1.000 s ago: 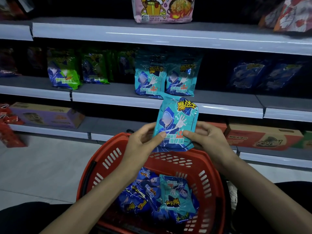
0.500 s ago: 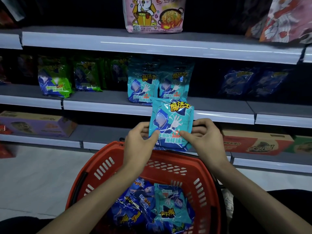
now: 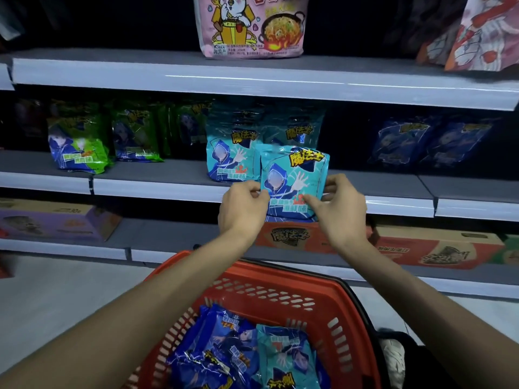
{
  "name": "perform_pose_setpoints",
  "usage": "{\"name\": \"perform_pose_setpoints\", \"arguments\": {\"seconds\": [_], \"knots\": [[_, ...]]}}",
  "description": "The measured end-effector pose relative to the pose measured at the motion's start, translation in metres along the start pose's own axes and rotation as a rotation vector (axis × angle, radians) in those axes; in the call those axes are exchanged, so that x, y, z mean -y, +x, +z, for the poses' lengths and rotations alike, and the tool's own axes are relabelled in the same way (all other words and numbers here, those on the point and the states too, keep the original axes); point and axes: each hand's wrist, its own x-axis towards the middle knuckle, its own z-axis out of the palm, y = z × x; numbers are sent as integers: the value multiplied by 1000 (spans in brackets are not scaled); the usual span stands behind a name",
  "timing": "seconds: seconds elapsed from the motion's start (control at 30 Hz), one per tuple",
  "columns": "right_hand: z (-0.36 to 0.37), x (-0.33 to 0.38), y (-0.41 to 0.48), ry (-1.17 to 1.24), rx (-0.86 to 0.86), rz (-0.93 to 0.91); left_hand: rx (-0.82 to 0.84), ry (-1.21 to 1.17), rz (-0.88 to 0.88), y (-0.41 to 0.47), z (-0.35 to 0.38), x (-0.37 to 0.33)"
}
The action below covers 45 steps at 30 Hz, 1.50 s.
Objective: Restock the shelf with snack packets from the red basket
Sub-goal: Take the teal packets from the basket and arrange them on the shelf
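— Fingers [image 3: 257, 192] of the left hand [image 3: 241, 214]: what did they have?
— They were curled, pinching the left edge of the packet [image 3: 295, 178]. The right hand [image 3: 341, 214] pinched the other edge the same way, so it stood upright with its face out.
— Where was it?
— At the lip of the shelf [image 3: 157, 189], just in front of two matching packs [image 3: 230, 158], likely to begin a front row. More lay in the basket [image 3: 280, 273] below.

Dim overall, dark shelf recesses, glare on shelf edges, wide-angle bowing
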Motion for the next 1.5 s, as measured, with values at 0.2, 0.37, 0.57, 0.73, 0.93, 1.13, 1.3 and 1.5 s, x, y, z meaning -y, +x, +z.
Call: {"name": "perform_pose_setpoints", "arguments": {"seconds": [0.2,0.37,0.57,0.73,0.93,1.13,1.3,1.5], "knots": [[22,-6,53,-140,-61,-61,24,34,9,38,6,-18],[39,-11,80,-206,-66,-101,0,78,-9,62,17,-21],[58,-17,96,-219,-80,-63,0,74,-12,80,35,-14],[64,-21,104,-228,-80,-51,37,52,5,84,41,-14],[60,-23,98,-222,-63,-32,42,97,24,83,37,-8],[41,-32,74,-533,-95,-474,-69,712,628,68,25,7],[42,-44,82,-856,56,-738,9,1016,791,75,35,6],[51,-38,89,-945,210,-668,78,1129,702,91,44,-7]]}}
